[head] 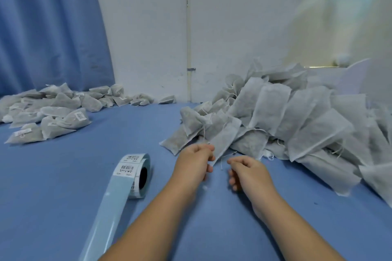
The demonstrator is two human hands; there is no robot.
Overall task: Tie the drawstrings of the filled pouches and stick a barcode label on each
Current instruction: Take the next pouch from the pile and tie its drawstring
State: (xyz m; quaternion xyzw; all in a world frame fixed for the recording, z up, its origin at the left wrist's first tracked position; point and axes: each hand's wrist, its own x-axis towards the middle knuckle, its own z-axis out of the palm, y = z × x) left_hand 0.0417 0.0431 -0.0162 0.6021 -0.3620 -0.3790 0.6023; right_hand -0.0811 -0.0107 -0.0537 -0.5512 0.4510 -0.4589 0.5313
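Now it looks like the tying step: the left hand [196, 158] pinches the mouth of a filled pouch [226, 137] at the near edge of the untied heap [307, 116] on the blue surface [63, 176]. The right hand [247, 170] curls beside the loose drawstring [221, 164]; I can't tell whether it grips. Next, I'd say, both hands need string ends to knot, then the label roll [135, 174].

Open table [131, 131] is left between the labelled pouches [63, 117] on the left and the heap [297, 112] on the right; the near left is blocked by the label roll [139, 175].
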